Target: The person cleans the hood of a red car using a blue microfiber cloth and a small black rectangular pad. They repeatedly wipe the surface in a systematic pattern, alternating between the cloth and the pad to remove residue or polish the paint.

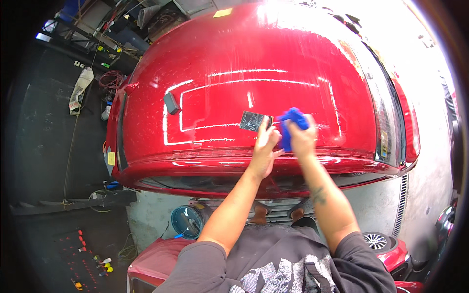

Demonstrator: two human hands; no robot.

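My left hand (pixel 266 151) reaches over the near side of a red car roof (pixel 234 105). Its fingers grip the edge of a small dark square piece (pixel 251 121) with whitish smears; what it is made of I cannot tell. Close beside it on the right, my right hand (pixel 304 139) is wrapped round a bunched blue cloth (pixel 293 117), slightly blurred. A black block (pixel 171 103) rests on the roof further left, apart from both hands.
A bucket (pixel 187 222) stands on the floor behind the near side of the car. Another red car (pixel 159 259) is at the lower left. The windshield (pixel 386 132) borders the roof on the right. Cluttered shelving (pixel 122 39) lines the far left.
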